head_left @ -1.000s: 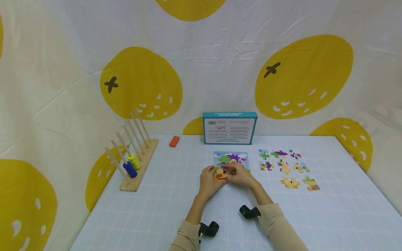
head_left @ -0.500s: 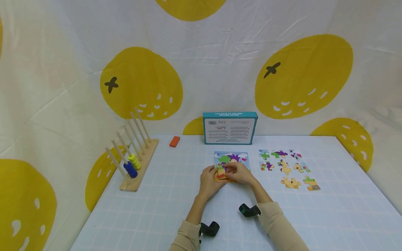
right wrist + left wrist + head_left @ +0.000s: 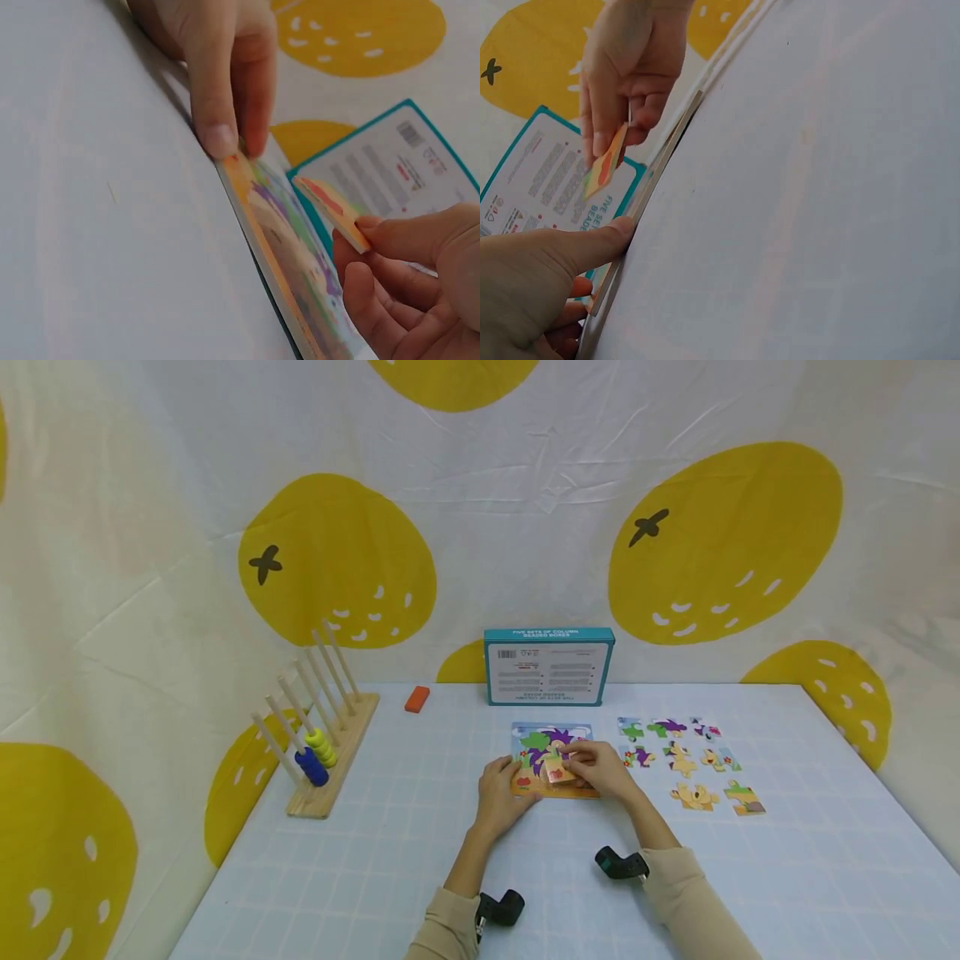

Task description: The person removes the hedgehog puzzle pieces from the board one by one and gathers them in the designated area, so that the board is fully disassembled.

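A picture puzzle board (image 3: 534,741) with a purple-haired cartoon figure lies on the table in front of me. My left hand (image 3: 498,795) grips its near left corner, thumb along the front edge and fingers at the side. My right hand (image 3: 602,768) pinches a puzzle piece (image 3: 555,772), orange and yellow with a red patch, between thumb and fingers. In the right wrist view the piece (image 3: 330,206) is tilted and raised above the board. The left wrist view shows the same piece (image 3: 606,166) from its side.
Several loose puzzle pieces (image 3: 681,760) lie to the right of the board. Behind it stands a teal-edged box (image 3: 550,672). On the left is a wooden peg rack (image 3: 341,752) with blue and yellow beads, and an orange block (image 3: 417,698) lies near the back edge.
My right hand has lifted the puzzle piece from the board's lower left area and moved it to the right. The left hand stays at the board's corner.
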Available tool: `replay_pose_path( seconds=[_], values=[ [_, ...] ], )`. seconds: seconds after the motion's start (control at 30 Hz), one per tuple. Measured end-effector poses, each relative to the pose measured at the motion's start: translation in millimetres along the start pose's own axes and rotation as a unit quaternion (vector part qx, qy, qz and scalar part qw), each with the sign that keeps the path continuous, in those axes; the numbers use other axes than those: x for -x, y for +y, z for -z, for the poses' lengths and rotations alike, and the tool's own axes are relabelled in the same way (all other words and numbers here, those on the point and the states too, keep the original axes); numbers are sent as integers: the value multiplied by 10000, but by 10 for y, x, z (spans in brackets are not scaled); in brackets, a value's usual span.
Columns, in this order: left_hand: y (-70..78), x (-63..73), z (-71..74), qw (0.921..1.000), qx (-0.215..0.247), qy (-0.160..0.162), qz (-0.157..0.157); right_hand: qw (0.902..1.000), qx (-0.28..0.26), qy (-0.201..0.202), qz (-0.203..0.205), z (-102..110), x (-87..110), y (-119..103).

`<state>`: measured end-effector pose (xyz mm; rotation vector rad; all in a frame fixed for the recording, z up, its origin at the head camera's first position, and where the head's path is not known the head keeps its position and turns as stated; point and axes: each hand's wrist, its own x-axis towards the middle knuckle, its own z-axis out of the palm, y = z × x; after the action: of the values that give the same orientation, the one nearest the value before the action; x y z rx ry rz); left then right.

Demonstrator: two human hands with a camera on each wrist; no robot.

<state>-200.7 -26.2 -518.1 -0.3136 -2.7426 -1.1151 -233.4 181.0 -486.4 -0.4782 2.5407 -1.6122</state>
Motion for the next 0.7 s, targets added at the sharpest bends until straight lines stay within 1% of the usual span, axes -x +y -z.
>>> replay_pose_path(
  seconds=[0.17, 0.4, 0.53, 0.7],
  values=[
    [23, 10, 4, 9999, -7, 27, 127, 9996, 193, 155, -133, 282, 130, 95],
    [38, 4, 3, 9997, -34, 36, 225, 9970, 266, 403, -607, 694, 354, 134],
    [35, -1, 3, 9997, -151, 30, 203, 9955, 343, 534, -702, 858, 473, 165],
    [42, 10, 6, 9997, -177, 19, 155, 9926, 443, 563, -975, 985, 576, 257]
  ],
)
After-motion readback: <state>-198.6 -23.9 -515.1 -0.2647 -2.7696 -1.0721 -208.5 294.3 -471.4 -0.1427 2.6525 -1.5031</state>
